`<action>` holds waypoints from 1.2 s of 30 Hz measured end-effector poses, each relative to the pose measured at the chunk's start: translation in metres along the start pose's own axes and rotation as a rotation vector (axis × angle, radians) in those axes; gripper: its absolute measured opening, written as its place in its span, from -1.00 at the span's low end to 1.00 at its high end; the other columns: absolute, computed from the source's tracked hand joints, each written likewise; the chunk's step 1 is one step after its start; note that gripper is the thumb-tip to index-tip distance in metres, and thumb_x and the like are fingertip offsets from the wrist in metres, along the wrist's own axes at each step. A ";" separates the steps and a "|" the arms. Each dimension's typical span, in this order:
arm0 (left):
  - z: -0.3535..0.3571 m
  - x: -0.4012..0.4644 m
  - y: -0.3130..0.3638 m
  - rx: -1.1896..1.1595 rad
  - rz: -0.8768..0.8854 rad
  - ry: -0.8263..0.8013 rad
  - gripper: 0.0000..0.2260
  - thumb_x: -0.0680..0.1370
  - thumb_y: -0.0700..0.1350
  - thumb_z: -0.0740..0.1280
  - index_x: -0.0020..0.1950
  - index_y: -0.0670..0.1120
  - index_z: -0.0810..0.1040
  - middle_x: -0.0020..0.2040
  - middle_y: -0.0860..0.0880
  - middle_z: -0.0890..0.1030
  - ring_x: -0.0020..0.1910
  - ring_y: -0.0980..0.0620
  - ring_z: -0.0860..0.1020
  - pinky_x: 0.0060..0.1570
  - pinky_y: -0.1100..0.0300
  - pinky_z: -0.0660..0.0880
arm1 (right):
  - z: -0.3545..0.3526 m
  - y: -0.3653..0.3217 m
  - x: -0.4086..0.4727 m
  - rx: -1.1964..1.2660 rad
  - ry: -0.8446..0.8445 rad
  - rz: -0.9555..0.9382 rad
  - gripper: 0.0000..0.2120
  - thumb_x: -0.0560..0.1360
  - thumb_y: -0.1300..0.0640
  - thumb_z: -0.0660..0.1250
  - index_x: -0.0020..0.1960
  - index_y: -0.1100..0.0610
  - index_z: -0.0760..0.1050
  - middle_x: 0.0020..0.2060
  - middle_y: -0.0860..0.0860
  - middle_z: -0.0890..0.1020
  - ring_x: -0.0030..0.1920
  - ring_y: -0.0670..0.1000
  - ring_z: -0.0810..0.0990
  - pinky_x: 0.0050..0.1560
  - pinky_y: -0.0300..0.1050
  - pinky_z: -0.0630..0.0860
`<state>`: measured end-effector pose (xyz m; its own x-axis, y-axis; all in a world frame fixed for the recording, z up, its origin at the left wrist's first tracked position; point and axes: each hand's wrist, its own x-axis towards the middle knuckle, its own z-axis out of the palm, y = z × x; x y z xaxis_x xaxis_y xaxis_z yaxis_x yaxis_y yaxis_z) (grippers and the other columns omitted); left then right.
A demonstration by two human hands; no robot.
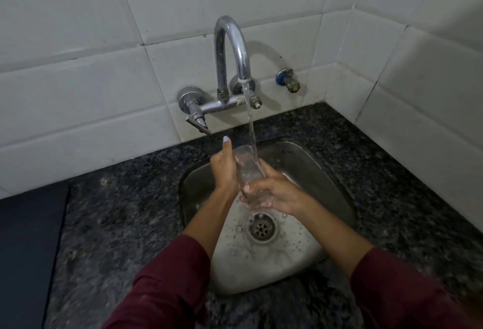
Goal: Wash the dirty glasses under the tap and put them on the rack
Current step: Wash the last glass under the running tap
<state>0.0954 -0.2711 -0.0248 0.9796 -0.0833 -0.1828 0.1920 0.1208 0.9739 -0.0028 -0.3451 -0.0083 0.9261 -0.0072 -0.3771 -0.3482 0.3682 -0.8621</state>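
Note:
A clear drinking glass is held tilted over the steel sink, its mouth up under the running stream from the chrome tap. My left hand wraps the upper left side of the glass, thumb raised along it. My right hand grips the lower part and base, fingers curled round it. Water falls into the glass mouth. No rack is in view.
The sink drain lies just below the hands. Dark speckled granite counter surrounds the sink. A dark flat surface sits at the left edge. A small valve sticks out of the white tiled wall on the right.

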 end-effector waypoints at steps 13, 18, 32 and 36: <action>-0.004 0.005 -0.007 0.069 0.145 -0.126 -0.57 0.58 -0.11 0.31 -0.48 -0.14 0.32 -0.49 -0.05 0.35 -0.54 0.04 0.29 -0.49 0.24 0.24 | -0.006 0.001 -0.004 -0.061 -0.032 -0.028 -0.08 0.35 0.45 0.38 0.42 -0.30 0.13 0.00 0.06 0.64 -0.22 0.11 0.63 -0.16 0.08 0.60; 0.002 0.005 -0.018 0.333 0.350 -0.104 -0.61 0.60 -0.13 0.26 -0.44 -0.13 0.39 -0.51 -0.04 0.37 -0.50 0.06 0.32 -0.39 0.16 0.26 | 0.001 -0.003 -0.001 -0.775 0.209 -0.024 0.02 0.31 0.22 0.44 0.44 -0.34 -0.14 -0.14 0.05 0.61 -0.24 0.05 0.62 -0.23 -0.03 0.58; 0.003 0.008 -0.016 -0.287 -0.569 0.057 -0.75 0.63 -0.06 0.20 -0.02 -0.23 0.52 -0.20 -0.17 0.58 -0.26 -0.10 0.57 -0.08 -0.03 0.57 | -0.019 0.010 0.013 -0.080 0.079 -0.196 -0.34 0.34 0.44 0.44 0.33 0.02 0.37 0.18 0.18 0.55 -0.07 0.07 0.66 -0.06 0.00 0.65; 0.008 0.000 -0.007 -0.296 -0.778 -0.215 -0.55 0.65 0.07 0.06 -0.04 -0.27 0.54 -0.33 -0.25 0.62 -0.27 -0.14 0.58 -0.07 0.02 0.48 | -0.018 0.009 0.022 -0.183 0.234 -0.169 -0.46 0.45 0.31 0.39 0.37 0.04 0.34 -0.01 0.17 0.64 -0.38 0.00 0.65 -0.30 -0.16 0.64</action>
<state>0.0935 -0.2803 -0.0307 0.5366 -0.4312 -0.7254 0.8409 0.2021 0.5019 0.0118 -0.3584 -0.0308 0.9219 -0.2746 -0.2732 -0.2328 0.1710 -0.9574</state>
